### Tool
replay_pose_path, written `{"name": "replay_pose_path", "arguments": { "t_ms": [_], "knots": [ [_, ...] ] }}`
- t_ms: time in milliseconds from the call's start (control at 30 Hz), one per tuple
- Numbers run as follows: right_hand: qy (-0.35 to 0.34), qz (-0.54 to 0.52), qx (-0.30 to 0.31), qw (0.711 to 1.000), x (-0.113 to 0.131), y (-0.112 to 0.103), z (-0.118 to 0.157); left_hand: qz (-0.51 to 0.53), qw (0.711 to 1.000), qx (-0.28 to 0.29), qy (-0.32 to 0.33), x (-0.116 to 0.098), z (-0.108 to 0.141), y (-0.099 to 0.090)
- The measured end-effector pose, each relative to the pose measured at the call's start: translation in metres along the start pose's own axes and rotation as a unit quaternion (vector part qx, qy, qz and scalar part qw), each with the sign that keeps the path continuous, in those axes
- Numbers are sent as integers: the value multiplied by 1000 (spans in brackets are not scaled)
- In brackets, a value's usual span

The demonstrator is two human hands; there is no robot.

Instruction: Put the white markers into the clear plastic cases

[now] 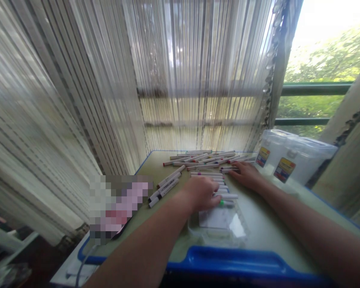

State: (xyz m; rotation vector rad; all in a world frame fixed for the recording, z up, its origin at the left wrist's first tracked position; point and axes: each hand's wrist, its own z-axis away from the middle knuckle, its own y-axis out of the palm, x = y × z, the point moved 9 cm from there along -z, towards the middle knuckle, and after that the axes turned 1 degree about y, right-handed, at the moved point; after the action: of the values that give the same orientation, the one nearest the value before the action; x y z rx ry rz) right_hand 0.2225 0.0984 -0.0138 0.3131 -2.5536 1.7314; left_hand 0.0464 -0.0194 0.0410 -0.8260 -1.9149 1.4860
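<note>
My left hand [201, 193] is closed over a row of white markers [207, 175] lying side by side in a clear plastic case [192, 232]. Its thumb and fingers grip a white marker [231, 196], whose end sticks out to the right. Just below that is a marker with a green band [226, 203]. My right hand [246, 174] rests at the right edge of the marker pile, its thumb and fingers around a marker with a dark end [224, 171]. Part of that grip is hidden.
Loose markers [204, 159] are heaped at the table's far side, and several black-ended markers [165, 191] lie left. Two clear lidded boxes [303, 154] stand at right. A blurred-out phone-like object [126, 208] with a cable lies left. The table has a blue edge [237, 258]; curtains hang behind.
</note>
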Motion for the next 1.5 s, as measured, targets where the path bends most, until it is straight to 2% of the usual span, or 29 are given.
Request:
{"name": "replay_pose_path", "arguments": {
  "t_ms": [200, 267, 400, 567, 633, 733, 767, 900, 1000, 1167, 1233, 1333, 1500],
  "knots": [
    [3, -6, 4, 1000, -1, 2, -1, 4, 1000, 2, -14, 5, -1, 3],
    [9, -4, 8, 1000, -1, 4, -1, 3, 999, -5, -47, 15, -2, 4],
    [32, -3, 16, 999, 0, 5, 0, -2, 987, -32, -156, 45, -1, 4],
    [28, 24, -45, 998, 15, -15, 7, 26, 976, -23, -217, 62, 3, 9],
    [-19, 53, -65, 996, 31, -26, 6, 37, 973, -27, -225, 64, 4, 11],
    [-146, 72, -53, 985, 62, -29, 0, 42, 971, -54, -230, 70, 5, 10],
    [-162, 65, -47, 984, 68, -28, -3, 40, 970, -65, -230, 72, 5, 10],
    [-84, 32, -80, 993, 59, -22, -22, 22, 969, -92, -228, 78, 4, 10],
    [-81, 32, -90, 992, 56, -13, -27, 15, 966, -103, -239, 82, 2, 11],
    [-61, 27, 9, 998, 49, 6, -32, 12, 962, -115, -248, 85, -3, 9],
    [-57, 25, 20, 998, 50, 7, -34, 3, 962, -107, -252, 85, -5, 11],
    [-51, 30, -4, 998, 51, 2, -36, -24, 962, -82, -258, 81, -9, 14],
    [-89, 2, 23, 996, 58, 5, -35, -105, 970, -11, -221, 64, -23, 20]
  ]
}}
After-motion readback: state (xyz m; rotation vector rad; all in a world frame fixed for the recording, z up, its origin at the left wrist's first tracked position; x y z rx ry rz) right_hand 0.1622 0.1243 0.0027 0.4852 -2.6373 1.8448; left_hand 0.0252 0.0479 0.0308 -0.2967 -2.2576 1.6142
